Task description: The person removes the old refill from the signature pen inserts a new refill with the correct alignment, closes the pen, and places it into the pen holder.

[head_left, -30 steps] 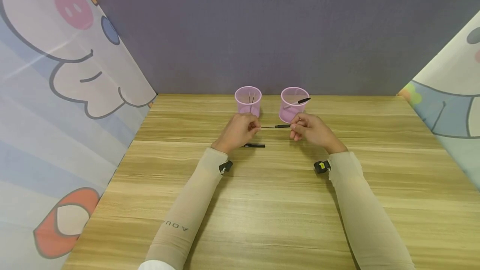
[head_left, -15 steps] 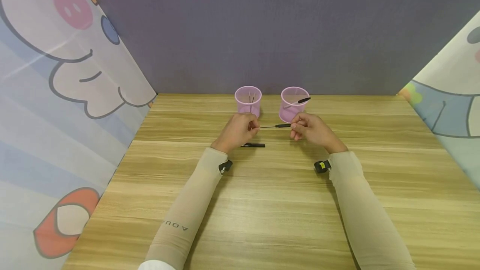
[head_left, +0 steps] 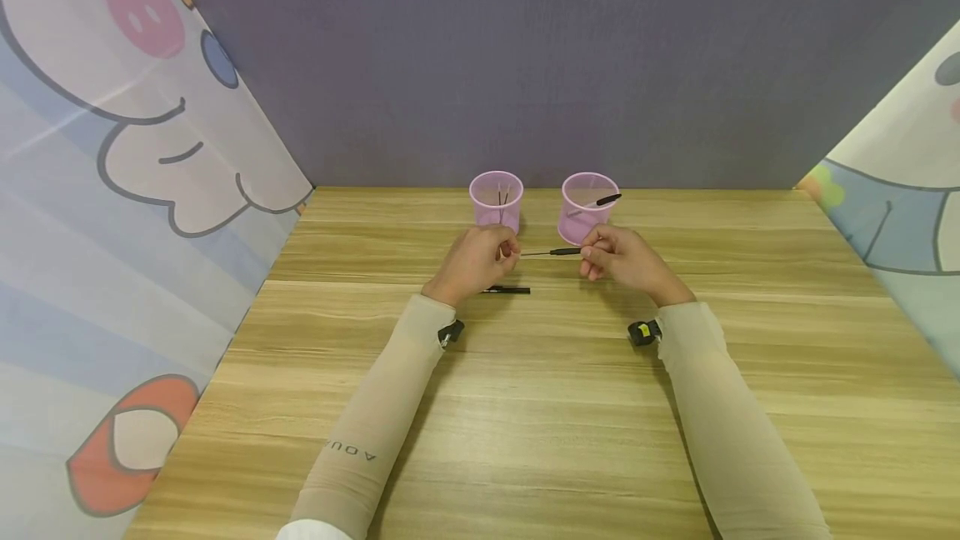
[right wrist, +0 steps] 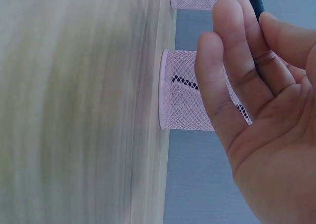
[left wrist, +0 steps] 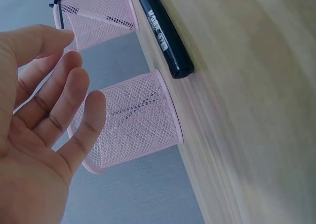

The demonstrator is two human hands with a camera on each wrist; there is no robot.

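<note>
Head view, hands (head_left: 474, 263) (head_left: 628, 263) pinching tool (head_left: 565, 252), wood-grain table (head_left: 562, 423), grey wall (head_left: 555, 57), cartoon panels (head_left: 60, 165)

Left fingers (head_left: 511, 261) and right fingers (head_left: 597, 257) pinch a black-handled rod (head_left: 565, 252) between them. Beyond the left stands a pink cup (head_left: 482, 212) with thin rods (head_left: 506, 200); beyond the right, a second pink cup (head_left: 572, 228) with a black-ended rod (head_left: 608, 200). Nearer than the left fingers lies a black cylinder (head_left: 514, 291).

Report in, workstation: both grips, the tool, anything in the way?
Left grip pinching tool by thin shaft. Right grip pinching black handle. Tool held between them. Possibly in the way: marker lying near left grip.
</note>
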